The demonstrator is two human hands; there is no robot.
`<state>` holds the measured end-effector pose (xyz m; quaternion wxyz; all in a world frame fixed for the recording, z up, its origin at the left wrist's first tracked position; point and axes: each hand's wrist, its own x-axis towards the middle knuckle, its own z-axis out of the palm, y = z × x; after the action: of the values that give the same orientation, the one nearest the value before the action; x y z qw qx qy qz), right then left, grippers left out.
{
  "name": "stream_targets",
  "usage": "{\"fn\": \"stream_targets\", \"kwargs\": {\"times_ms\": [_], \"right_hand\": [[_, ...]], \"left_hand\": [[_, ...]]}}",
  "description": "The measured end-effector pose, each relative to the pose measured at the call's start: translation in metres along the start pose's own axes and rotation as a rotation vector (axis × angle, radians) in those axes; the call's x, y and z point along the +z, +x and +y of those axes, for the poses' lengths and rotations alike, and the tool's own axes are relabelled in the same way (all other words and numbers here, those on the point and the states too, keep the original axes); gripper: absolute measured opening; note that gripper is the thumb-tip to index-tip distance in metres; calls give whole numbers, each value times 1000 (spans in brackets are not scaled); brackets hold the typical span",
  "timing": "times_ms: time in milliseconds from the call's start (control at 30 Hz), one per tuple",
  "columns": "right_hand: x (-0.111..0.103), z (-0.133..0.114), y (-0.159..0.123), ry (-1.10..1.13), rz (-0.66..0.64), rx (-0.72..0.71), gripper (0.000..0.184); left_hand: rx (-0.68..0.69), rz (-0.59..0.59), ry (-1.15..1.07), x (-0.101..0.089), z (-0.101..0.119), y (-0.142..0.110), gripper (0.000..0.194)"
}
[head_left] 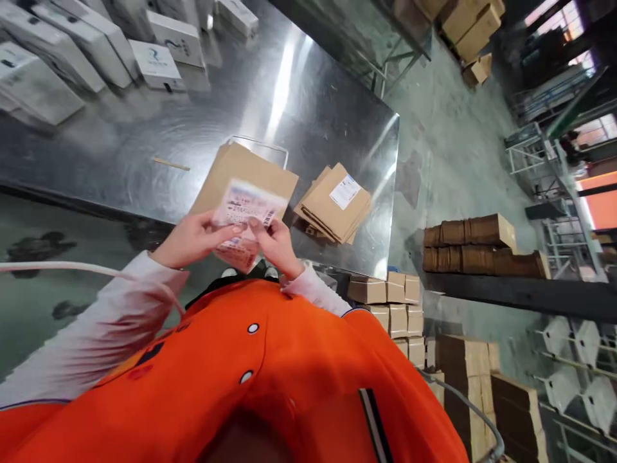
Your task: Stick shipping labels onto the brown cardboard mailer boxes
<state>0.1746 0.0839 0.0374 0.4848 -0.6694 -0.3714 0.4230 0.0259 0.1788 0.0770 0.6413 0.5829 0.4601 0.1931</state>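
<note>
A white printed shipping label [248, 209] with barcodes is held up between my two hands, its print slightly blurred. My left hand [195, 236] pinches it at the left side, thumb on top. My right hand [276, 244] grips the right side, also with the thumb on top. Behind the label, a flat brown cardboard mailer [250, 164] lies at the table's near edge, partly covered by the label and my hands. Close to my right hand is a stack of brown cardboard mailers [321, 202], the top one bearing a white label [345, 191].
White boxes [157, 64] stand at the back left of the shiny metal table [337, 96]. A thin tan strip [171, 164] lies left of the mailer. A white cable [72, 265] crosses at left. Several cardboard cartons [398, 315] are stacked below the table's right end.
</note>
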Motion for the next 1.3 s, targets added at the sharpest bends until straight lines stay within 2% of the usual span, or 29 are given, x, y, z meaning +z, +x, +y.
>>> {"fn": "stream_targets", "kwargs": {"times_ms": [33,100,167,233,333,433,500,567,633,700,800,933,1000,1067,1133,1200,1300], "right_hand": [[14,3,-3,23,6,21,41],[24,4,-6,12,-30,66,42],[13,-2,-1,-26,-31,61,51],[-3,-13,9,-81,12,6,53],[-20,-25,23,-185,18,-72,30],[-23,-26,30,-237,22,-61,23],[-23,-25,40,-271,38,-68,20],[-26,-27,59,-363,91,-104,17],[-32,-31,87,-504,178,-105,15],[-39,-34,118,-632,250,-42,17],[-44,-33,157,-737,276,58,20],[-44,-20,180,-813,292,94,23],[-44,-13,184,-859,302,101,31],[-43,-8,186,-917,324,97,51],[-40,-4,186,-987,290,28,66],[-30,-1,183,-1057,160,-102,66],[-7,2,165,-1119,-46,-249,70]], "left_hand": [[14,8,-65,0,-1,1,61],[17,86,-194,-1,-2,4,57],[-20,143,-234,-2,-7,7,52],[-39,133,-203,-1,-14,8,47],[-15,145,-123,7,-24,10,43],[-31,220,-125,16,-31,14,47],[-90,151,-201,18,-33,20,44],[-192,-2,-248,16,-36,25,50],[-302,-146,-272,11,-41,29,61],[-365,-224,-325,4,-47,31,68],[-407,-239,-391,-4,-54,32,76],[-512,-225,-346,-10,-58,34,91],[-523,-213,-326,-13,-66,30,85],[-529,-229,-247,-21,-83,18,72],[-528,-232,-138,-34,-104,-2,61],[-507,-191,-63,-51,-121,-22,56],[-462,-79,-70,-76,-118,-31,57]]}}
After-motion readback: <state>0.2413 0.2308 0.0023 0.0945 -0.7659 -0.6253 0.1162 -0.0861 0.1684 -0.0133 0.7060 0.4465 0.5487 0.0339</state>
